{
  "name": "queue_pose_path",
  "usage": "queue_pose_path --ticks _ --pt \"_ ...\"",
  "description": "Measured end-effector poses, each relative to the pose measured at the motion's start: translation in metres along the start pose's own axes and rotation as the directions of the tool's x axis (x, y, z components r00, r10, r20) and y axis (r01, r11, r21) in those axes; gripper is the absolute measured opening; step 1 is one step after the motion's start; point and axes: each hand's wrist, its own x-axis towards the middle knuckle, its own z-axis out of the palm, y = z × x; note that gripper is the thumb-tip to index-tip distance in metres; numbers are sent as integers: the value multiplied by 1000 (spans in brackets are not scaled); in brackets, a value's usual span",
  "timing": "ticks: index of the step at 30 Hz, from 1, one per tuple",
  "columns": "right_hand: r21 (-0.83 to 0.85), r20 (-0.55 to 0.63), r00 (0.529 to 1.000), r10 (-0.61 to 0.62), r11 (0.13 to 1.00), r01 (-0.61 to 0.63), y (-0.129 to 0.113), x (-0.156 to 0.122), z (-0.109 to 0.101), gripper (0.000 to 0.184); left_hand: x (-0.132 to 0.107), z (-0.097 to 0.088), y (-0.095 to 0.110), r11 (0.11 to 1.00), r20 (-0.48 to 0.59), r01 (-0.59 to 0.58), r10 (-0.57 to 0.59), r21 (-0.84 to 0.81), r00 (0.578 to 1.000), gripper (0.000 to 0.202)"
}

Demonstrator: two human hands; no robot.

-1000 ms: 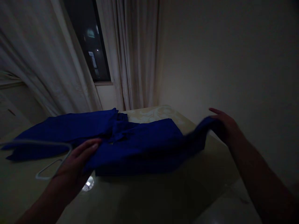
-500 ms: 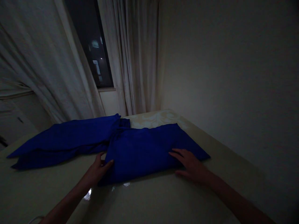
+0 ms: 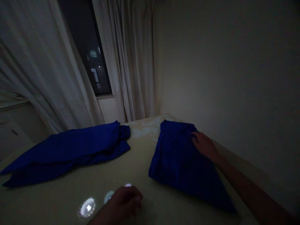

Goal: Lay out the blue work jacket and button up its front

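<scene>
A folded dark blue cloth garment (image 3: 185, 165) lies turned at an angle on the right of the glossy pale tabletop (image 3: 133, 168). My right hand (image 3: 203, 145) rests flat on its upper right part, holding no fold up. A second blue garment (image 3: 70, 153), long and loosely bunched, lies to the left, apart from the folded one. At the bottom edge, my left hand (image 3: 124, 201) hovers curled over the bare tabletop, touching neither garment and holding nothing.
A pale patterned cloth (image 3: 147, 129) lies at the far end of the table, by a white wall (image 3: 222, 68). Long curtains (image 3: 126, 59) hang beside a dark window (image 3: 93, 53). Ceiling lights reflect in the tabletop near my left hand.
The folded garment has slid to the right and turned, separating from the left garment. My left hand has left the cloth and drawn back toward me.
</scene>
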Motion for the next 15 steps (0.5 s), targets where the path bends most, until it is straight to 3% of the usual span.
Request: queue_pose_path --ticks 2,4,6,8,10,13,15 --pt "70 107 993 -49 997 42 -29 -27 11 58 12 -43 5 970 -273 -24 92 241 958 40" --pt "117 244 969 -46 993 18 -62 -49 24 84 28 -81 4 875 -513 47 238 482 825 46" --pt "108 385 923 -16 994 -28 -87 -58 38 96 41 -108 -3 726 -622 181 400 663 673 51" --pt "66 464 886 -8 998 -25 -98 -47 50 96 50 -126 -12 594 -648 321 491 738 582 54" --pt "60 489 871 -55 998 29 -92 -19 60 91 54 -135 -24 537 -676 420 491 731 550 57" --pt "146 464 868 -178 982 123 -58 41 72 79 58 -140 -41 530 -709 479 431 700 559 60" --pt "195 375 905 -201 971 135 -34 82 78 66 60 -140 -47 532 -713 487 405 693 573 61"
